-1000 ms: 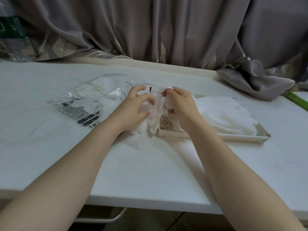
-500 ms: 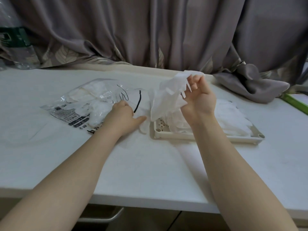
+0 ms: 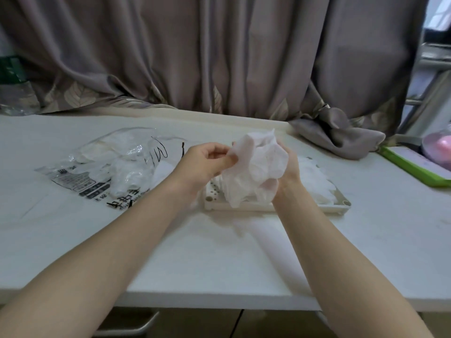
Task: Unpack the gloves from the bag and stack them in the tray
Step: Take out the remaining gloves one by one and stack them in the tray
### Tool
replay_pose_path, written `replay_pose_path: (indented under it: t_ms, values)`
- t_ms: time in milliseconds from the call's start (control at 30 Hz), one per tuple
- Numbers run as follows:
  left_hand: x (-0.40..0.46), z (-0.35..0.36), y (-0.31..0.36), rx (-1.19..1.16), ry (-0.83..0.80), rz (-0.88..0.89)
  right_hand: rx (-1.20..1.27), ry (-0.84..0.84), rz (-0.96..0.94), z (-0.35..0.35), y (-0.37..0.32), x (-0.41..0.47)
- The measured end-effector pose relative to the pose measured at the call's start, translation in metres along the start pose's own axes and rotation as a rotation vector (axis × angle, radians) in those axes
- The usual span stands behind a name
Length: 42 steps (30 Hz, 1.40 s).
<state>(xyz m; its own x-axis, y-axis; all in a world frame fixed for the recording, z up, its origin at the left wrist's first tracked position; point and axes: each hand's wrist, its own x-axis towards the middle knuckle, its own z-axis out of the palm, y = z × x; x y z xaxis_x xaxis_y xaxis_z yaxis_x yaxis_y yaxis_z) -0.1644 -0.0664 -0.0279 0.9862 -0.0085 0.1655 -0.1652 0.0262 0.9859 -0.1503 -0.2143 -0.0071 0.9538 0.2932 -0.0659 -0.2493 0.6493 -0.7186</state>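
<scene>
Both hands, left hand [image 3: 207,162] and right hand [image 3: 288,172], clutching a crumpled glove [image 3: 256,167], right fingers hidden behind it.

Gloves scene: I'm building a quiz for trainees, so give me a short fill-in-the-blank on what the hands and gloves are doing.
1. Both hands hold a crumpled glove above the ____.
2. The left hand pinches the glove's edge, while the ____ hand supports it from behind.
3. The plastic bag lies to the ____ of the tray.

Missing words: tray; right; left
</scene>
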Motion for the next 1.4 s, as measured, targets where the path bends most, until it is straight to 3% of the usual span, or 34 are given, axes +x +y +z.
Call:
replay_pose_path:
  t_ms: [100, 233, 300, 367, 467, 533, 633, 700, 833, 933, 1033, 1233, 1400]
  values:
    - [0.000, 0.003, 0.001, 0.024, -0.135, -0.108, 0.010, 0.046, 0.017, -0.009, -0.009, -0.007]
    - [0.002, 0.002, 0.009, -0.057, -0.172, -0.157, 0.102, 0.032, 0.010, -0.030, -0.033, -0.009]
    - [0.003, 0.000, 0.017, -0.124, -0.197, -0.153, -0.083, 0.093, 0.046, -0.047, -0.050, -0.008]
    - [0.005, -0.001, 0.026, -0.138, -0.215, -0.131, -0.424, 0.227, 0.038, -0.058, -0.062, -0.011]
    - [0.008, 0.005, 0.038, -0.090, -0.266, -0.091, -0.835, 0.378, -0.186, -0.061, -0.068, -0.014]
    - [0.008, 0.014, 0.045, -0.037, -0.332, -0.071, -1.013, 0.150, -0.349, -0.054, -0.066, -0.018]
    - [0.009, 0.027, 0.057, 0.057, -0.421, -0.050, -1.160, -0.348, -0.263, -0.040, -0.056, -0.020]
    - [0.009, 0.032, 0.064, 0.063, -0.453, -0.045, -1.106, -0.458, -0.180, -0.033, -0.052, -0.017]
    - [0.018, 0.029, 0.071, 0.088, -0.428, -0.041, -0.990, -0.381, -0.118, -0.045, -0.069, -0.016]
    - [0.026, 0.023, 0.065, 0.066, -0.388, -0.086, -0.841, -0.394, 0.040, -0.071, -0.092, -0.016]
    - [0.033, 0.024, 0.054, 0.104, -0.420, -0.151, -0.890, -0.341, 0.163, -0.093, -0.108, -0.013]
    - [0.063, 0.039, 0.024, 0.645, -0.263, -0.152, -1.086, -0.120, 0.250, -0.111, -0.118, 0.018]
    - [0.075, 0.044, 0.023, 0.860, -0.165, -0.053, -0.950, -0.158, 0.168, -0.112, -0.130, 0.043]
